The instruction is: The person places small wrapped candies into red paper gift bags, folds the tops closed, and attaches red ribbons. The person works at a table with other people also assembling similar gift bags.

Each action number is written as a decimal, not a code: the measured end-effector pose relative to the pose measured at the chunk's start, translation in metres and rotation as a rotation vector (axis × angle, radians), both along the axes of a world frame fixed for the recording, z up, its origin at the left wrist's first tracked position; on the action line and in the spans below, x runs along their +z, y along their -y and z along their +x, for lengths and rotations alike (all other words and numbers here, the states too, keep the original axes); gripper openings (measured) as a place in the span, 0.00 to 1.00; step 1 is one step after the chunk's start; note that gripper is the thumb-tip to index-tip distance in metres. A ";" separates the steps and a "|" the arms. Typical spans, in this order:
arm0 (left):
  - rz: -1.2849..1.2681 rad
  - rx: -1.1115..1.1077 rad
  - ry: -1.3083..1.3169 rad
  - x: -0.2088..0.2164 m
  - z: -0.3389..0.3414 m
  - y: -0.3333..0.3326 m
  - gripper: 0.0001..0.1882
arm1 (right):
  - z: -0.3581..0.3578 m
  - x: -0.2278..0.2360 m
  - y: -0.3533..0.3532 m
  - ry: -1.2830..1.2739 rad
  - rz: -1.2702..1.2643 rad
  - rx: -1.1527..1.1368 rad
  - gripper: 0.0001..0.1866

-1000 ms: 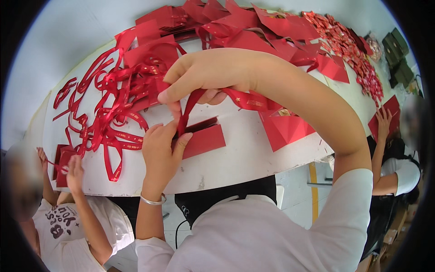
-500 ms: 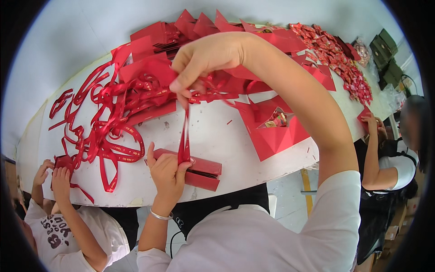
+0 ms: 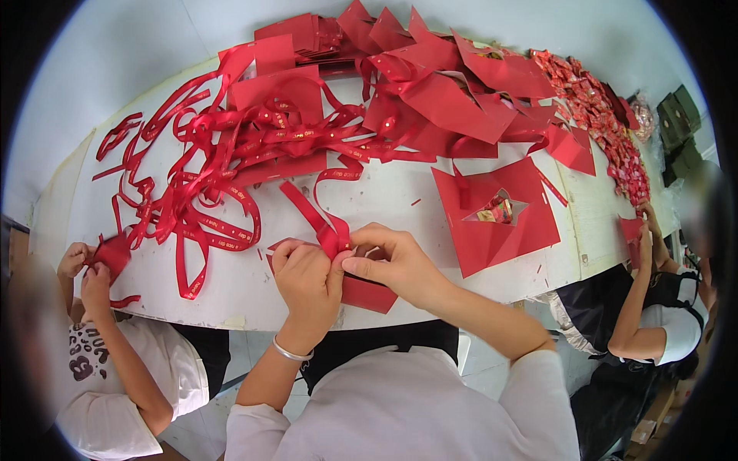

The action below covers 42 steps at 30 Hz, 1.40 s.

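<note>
Near the table's front edge lies a folded red card box [image 3: 369, 296], with a red printed ribbon [image 3: 332, 237] rising from it in a loop and a loose end. My left hand [image 3: 307, 276] is closed on the ribbon over the box's left part, thumb and fingers pinching. From the right, my right hand [image 3: 393, 263] meets it, fingers curled and thumb tip at the ribbon beside the left thumb. Both hands cover much of the box and the spot where the ribbon crosses it. To the right, an open red card [image 3: 500, 238] holds small wrapped sweets in its middle opening.
Tangled red ribbons [image 3: 207, 184] spread over the table's left side. Behind are heaped red cards [image 3: 446, 92] and a long pile of small red packets [image 3: 592, 107]. Co-workers' hands handle red pieces at left [image 3: 96, 269] and right [image 3: 646, 238]. Green boxes [image 3: 680, 123] stand far right.
My right hand has come down from high above the table, where it pulled the ribbon upright, to the box beside my left hand. The ribbon now folds over in a loop.
</note>
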<state>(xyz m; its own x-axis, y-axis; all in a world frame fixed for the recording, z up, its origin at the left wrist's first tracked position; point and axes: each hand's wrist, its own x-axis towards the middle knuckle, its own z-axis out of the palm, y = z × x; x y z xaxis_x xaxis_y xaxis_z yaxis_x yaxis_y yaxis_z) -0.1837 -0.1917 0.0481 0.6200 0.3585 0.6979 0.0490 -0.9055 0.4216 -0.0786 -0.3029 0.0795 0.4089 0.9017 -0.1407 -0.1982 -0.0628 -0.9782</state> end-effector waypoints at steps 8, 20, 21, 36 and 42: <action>-0.092 -0.010 -0.056 0.011 -0.012 0.003 0.10 | -0.009 -0.012 -0.002 -0.179 0.304 -0.200 0.05; -0.667 -0.192 -0.052 0.025 -0.021 0.002 0.10 | -0.008 -0.027 -0.001 0.794 0.302 -0.253 0.04; -0.857 -0.193 -0.066 0.032 -0.021 0.005 0.09 | -0.009 -0.025 0.001 0.690 0.255 -0.227 0.04; -0.402 -0.340 -0.442 0.053 -0.014 -0.001 0.08 | 0.026 0.017 -0.015 0.874 0.383 0.411 0.09; -0.793 -0.282 -0.590 0.060 -0.012 -0.016 0.15 | 0.038 0.044 -0.008 1.190 -0.079 0.567 0.31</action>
<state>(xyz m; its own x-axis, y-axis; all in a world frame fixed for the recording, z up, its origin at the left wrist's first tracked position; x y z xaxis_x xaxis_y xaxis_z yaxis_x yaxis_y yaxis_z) -0.1958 -0.1760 0.1084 0.9206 0.3717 -0.1195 0.2707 -0.3871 0.8814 -0.0405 -0.2944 0.1230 -0.1106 0.9937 -0.0203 0.8469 0.0836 -0.5252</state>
